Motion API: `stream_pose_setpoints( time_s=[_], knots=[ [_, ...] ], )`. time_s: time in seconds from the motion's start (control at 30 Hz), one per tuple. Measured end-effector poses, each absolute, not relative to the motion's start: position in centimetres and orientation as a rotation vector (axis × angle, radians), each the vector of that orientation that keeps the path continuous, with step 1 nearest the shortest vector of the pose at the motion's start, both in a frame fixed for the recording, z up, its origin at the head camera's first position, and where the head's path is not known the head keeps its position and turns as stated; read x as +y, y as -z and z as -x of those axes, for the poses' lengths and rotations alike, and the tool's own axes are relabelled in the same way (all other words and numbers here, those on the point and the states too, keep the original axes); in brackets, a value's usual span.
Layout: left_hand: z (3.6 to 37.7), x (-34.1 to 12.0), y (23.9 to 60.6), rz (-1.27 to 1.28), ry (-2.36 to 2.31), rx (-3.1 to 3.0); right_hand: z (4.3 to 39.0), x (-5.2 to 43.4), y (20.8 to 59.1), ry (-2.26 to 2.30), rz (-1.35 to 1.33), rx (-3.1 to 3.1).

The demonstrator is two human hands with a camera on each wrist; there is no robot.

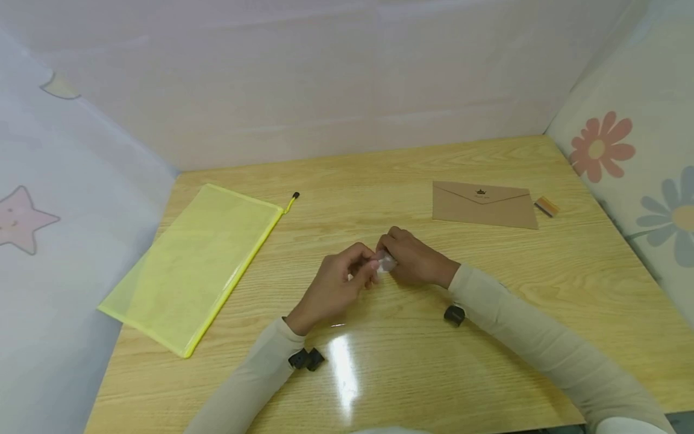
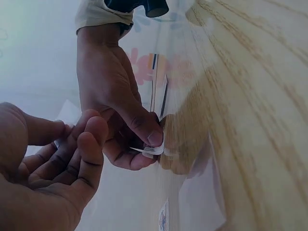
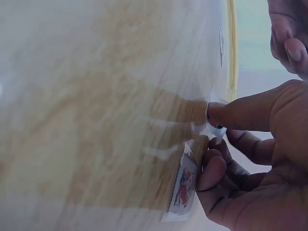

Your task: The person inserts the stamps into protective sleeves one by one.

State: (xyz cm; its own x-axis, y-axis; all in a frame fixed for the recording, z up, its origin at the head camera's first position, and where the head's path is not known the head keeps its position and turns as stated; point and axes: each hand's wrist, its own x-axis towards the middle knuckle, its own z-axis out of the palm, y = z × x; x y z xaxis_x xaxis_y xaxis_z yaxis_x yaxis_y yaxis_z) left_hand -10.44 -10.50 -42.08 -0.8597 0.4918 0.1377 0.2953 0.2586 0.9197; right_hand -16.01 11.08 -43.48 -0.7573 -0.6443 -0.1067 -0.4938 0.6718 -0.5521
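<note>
Both hands mid-desk: right hand (image 1: 414,260) pinches small clear packet (image 1: 386,263), left hand (image 1: 341,283) fingers curled at its edge. Looks light, flimsy, slippery; grip edges.

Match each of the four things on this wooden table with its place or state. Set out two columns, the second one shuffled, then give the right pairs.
Things:
1. yellow zip pouch
2. brown envelope
3. small orange packet
4. small clear piece

Places or states:
A. pinched between the fingertips of both hands, mid-table
B. lying flat on the left side of the table
C. beside the envelope's right edge
D. flap side up, far right part of the table

Pairs: 1-B, 2-D, 3-C, 4-A
</note>
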Motion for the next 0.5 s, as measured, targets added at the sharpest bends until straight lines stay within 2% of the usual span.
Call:
stream_pose_setpoints(
  time_s=[0.27, 0.5],
  knots=[
    [10.8, -10.7, 42.3, -0.721, -1.811, 2.296, 16.3, 11.1, 43.5, 0.901, 0.841, 2.496],
    [10.6, -10.7, 42.1, -0.583, -1.916, 2.247, 16.6, 12.6, 41.0, 1.204, 0.785, 2.491]
  ],
)
